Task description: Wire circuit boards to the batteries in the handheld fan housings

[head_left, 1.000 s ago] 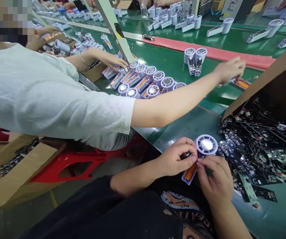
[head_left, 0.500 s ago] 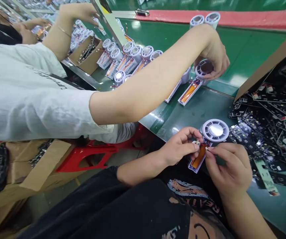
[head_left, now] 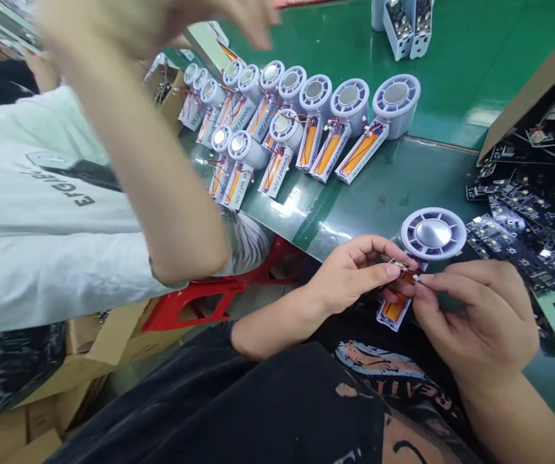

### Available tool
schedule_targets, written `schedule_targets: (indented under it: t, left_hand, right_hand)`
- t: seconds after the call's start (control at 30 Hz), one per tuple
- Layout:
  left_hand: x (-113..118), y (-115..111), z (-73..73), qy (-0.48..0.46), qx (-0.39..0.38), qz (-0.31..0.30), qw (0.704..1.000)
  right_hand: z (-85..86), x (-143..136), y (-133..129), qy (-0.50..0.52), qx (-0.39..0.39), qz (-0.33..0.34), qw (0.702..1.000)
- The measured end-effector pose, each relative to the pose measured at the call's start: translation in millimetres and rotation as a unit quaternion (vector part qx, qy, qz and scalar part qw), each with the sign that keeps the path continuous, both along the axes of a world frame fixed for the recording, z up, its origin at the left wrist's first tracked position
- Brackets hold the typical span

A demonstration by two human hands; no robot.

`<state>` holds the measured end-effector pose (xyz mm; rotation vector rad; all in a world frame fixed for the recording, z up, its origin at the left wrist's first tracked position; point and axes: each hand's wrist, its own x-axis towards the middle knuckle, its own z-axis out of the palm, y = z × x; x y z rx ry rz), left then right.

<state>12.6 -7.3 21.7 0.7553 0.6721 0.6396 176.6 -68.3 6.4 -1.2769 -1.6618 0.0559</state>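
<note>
A light purple handheld fan (head_left: 433, 233) lies at the table's near edge, its round head on the table and its opened handle towards me. An orange battery (head_left: 395, 310) shows inside the handle. Over the handle, my left hand (head_left: 354, 270) pinches a small circuit board (head_left: 398, 264) between thumb and fingertips. Close beside it, my right hand (head_left: 475, 316) pinches a tiny white connector (head_left: 416, 278) between thumb and forefinger. The connector is near the board; whether they touch I cannot tell. Thin wires by the fingertips are partly hidden.
Rows of similar fans (head_left: 349, 103) with open handles stand on the green table (head_left: 354, 206). Dark circuit boards (head_left: 523, 238) are piled at the right beside a cardboard box (head_left: 528, 96). A co-worker's arm (head_left: 161, 180) reaches across at the left. Below is a red stool (head_left: 194, 306).
The co-worker's hand has let go of a fan in the row and swung back left. My view has shifted. My hands keep their pinches, the board now tilted closer to the connector.
</note>
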Motion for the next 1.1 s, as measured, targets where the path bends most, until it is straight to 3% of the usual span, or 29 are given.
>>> schedule_targets:
  t: [0.17,0.43,0.63,0.87,1.0,1.1]
  left_hand:
    - [-0.7,1.4,0.7,0.012,0.074,0.008,0.997]
    - [-11.9,8.6,-5.3,0.038,0.126,0.022,0.991]
    - [-20.9,11.3,-3.1,0.073,0.160,0.013,0.984]
    - [-19.9,9.9,-2.4,0.053,0.173,0.027,0.983]
    - [-18.0,7.6,-0.9,0.077,0.172,0.018,0.982]
    - [-15.8,4.5,0.6,0.094,0.198,0.023,0.975]
  right_hand:
    - [2.8,0.9,-1.8,0.037,-0.026,-0.017,0.999]
    - [3.1,-0.9,-3.1,0.212,-0.077,-0.080,0.971]
    - [-0.1,-2.4,0.0,0.290,-0.059,-0.052,0.954]
    - [-1.8,3.6,-0.9,0.247,-0.040,0.003,0.968]
    - [5.4,4.7,0.1,0.112,-0.038,0.059,0.991]
    - [12.5,0.1,3.9,0.006,-0.030,0.041,0.999]
